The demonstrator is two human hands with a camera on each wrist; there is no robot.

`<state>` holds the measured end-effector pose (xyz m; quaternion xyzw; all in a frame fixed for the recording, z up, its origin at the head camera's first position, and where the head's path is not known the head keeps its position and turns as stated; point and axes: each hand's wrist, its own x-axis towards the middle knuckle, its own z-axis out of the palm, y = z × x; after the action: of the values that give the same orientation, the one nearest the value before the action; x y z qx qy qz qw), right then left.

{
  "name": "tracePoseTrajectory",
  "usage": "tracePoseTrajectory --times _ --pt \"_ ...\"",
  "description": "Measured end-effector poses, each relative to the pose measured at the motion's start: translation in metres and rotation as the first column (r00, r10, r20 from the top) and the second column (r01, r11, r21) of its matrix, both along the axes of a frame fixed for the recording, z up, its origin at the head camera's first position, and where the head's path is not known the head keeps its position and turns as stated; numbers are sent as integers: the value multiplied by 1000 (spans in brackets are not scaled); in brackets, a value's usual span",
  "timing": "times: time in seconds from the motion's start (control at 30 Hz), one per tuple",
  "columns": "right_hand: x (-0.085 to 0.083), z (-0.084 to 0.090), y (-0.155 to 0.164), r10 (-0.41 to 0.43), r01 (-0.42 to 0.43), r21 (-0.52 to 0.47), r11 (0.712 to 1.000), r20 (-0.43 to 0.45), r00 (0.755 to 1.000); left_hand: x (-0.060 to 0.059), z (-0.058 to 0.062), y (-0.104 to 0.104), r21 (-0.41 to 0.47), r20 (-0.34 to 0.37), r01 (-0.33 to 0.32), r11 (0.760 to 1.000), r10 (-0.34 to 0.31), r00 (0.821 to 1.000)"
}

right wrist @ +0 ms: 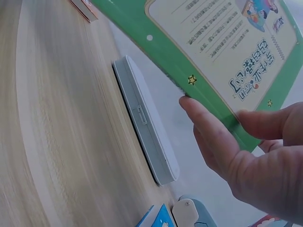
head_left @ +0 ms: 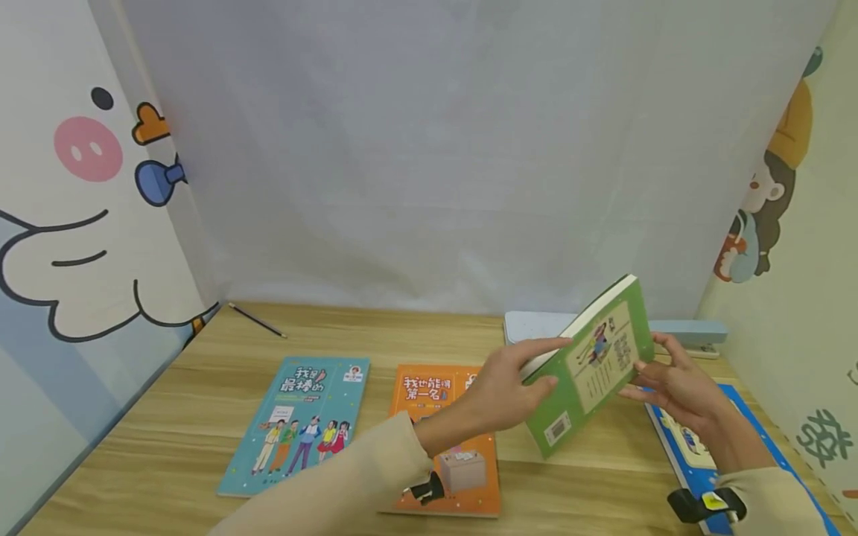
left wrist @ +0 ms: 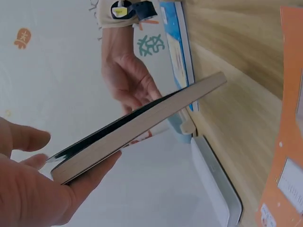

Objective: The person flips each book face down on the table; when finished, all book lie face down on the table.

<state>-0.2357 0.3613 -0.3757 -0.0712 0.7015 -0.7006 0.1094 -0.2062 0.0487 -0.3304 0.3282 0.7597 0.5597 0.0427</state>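
Both hands hold a green book [head_left: 596, 365] tilted up above the table, its back cover with a barcode toward me. My left hand [head_left: 506, 391] grips its lower left corner, the thumb lying on the cover. On the opposite side, my right hand [head_left: 684, 391] pinches the edge; the right wrist view shows the thumb [right wrist: 265, 124] on the back cover and fingers behind. The left wrist view shows the book's page edge [left wrist: 142, 127]. Beneath the left forearm lies an orange book [head_left: 469, 491], partly hidden. A blue book [head_left: 737, 417] lies under the right forearm.
A teal book [head_left: 302, 424] lies flat at the left. Near the back left is a pencil [head_left: 258, 320]. A pale case [right wrist: 144, 120] stands at the back, partly behind the green book. A grey-white curtain [head_left: 429, 164] closes off the table's far edge.
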Motion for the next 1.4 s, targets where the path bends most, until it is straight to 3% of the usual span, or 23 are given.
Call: tracePoseTrajectory --times 0.2,0.33,0.57,0.83,1.17,1.4 --pt "1 1 1 -2 4 62 998 -35 999 -8 15 -7 -228 -59 -2 974 -12 998" --pt "1 2 0 -9 13 102 995 -35 999 -12 16 -7 -300 -91 -14 954 -14 996" --pt "3 4 -1 -14 18 164 986 -23 1000 -16 14 -5 -360 -53 -53 931 36 998" --pt "6 5 -1 -38 47 243 969 -43 998 -21 7 -6 -359 1 -46 932 50 999" --pt "8 7 1 -83 99 248 964 -73 994 -25 -7 -5 -291 65 -43 956 64 996" --pt "8 6 3 -114 131 203 970 -91 989 -26 -20 -3 -196 176 -53 979 89 980"
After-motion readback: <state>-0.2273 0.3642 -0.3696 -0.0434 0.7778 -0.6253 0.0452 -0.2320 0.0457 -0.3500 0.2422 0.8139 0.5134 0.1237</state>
